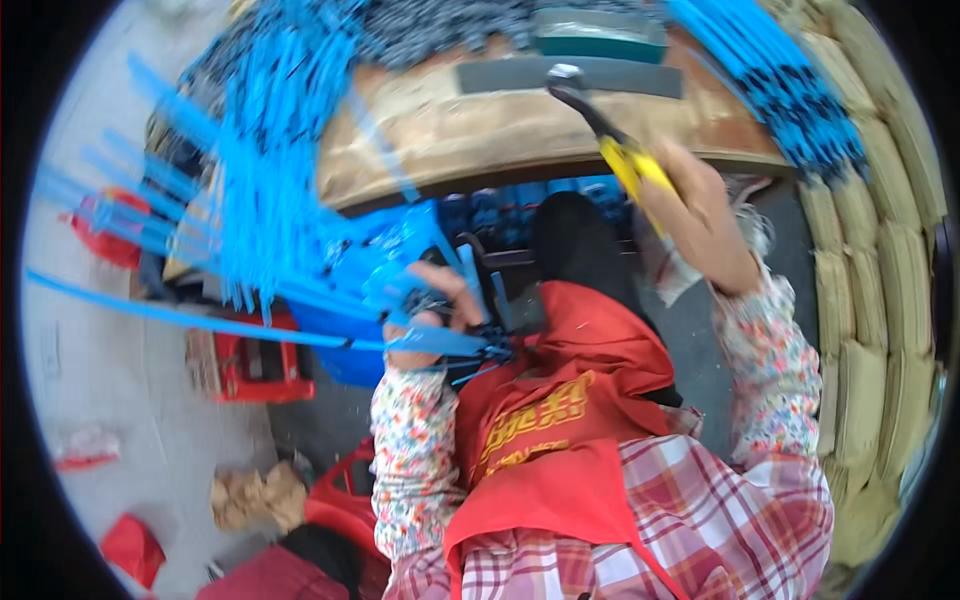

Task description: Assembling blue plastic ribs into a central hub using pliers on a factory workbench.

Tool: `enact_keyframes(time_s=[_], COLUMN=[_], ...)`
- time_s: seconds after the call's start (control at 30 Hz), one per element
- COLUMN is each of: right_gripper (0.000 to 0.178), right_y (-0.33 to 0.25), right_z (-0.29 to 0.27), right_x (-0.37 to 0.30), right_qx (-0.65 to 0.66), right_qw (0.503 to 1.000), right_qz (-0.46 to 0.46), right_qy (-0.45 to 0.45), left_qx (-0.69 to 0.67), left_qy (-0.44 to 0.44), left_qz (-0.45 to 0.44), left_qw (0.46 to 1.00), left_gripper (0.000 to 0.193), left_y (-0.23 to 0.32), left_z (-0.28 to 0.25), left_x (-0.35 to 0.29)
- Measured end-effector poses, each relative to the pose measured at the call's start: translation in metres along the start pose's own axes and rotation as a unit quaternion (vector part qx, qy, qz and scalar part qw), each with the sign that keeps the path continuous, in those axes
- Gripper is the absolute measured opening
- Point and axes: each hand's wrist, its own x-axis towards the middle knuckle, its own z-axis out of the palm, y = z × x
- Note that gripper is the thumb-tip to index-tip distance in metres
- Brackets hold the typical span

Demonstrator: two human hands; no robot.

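Note:
My left hand (430,310) is closed around a bundle of long, flat blue plastic strips (230,322), held low beside my red apron (560,420). The strips fan out far to the left, blurred there, and dark tips poke out by my fingers. Raised over the table's near edge, my right hand (700,215) grips a yellow-handled hand tool (625,160). Its neck is black and its small head is shiny metal; blur hides its exact kind. The tool's head hangs over a flat grey bar (480,77) on the wooden tabletop (400,120).
More blue strips (285,150) drape over the table's left side. Others with dark ends (790,100) lie at right. A green block (600,35) and grey pieces (430,30) sit at the back. Stacked tan bundles (860,300) line the right; a red stool (290,365) stands left.

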Motion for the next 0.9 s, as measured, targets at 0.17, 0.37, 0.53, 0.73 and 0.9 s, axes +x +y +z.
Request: enact_keyframes(time_s=[0.17,0.37,0.53,0.73,0.9], right_gripper=[0.018,0.048,0.053,0.050,0.052], right_y=[-0.029,-0.030,-0.029,-0.032,-0.039], right_z=[0.045,0.084,0.094,0.092,0.094], right_x=[-0.056,-0.076,-0.079,-0.082,-0.086], right_qx=[0.479,0.682,0.770,0.789,0.807], right_qw=[0.804,0.547,0.404,0.355,0.339], right_qz=[0.135,0.254,0.255,0.274,0.272], right_qy=[-0.326,-0.413,-0.423,-0.419,-0.400], left_qx=[-0.087,-0.087,-0.072,-0.130,-0.138], left_qy=[-0.103,-0.070,-0.090,-0.113,-0.142], left_qz=[-0.031,-0.138,-0.160,-0.172,-0.171], left_qw=[0.990,0.984,0.980,0.970,0.965], left_gripper=[0.056,0.065,0.068,0.063,0.063], left_y=[0.003,0.008,0.012,0.006,0.003], left_z=[0.001,0.007,0.005,0.004,0.000], left_x=[0.013,0.004,0.006,0.009,0.010])
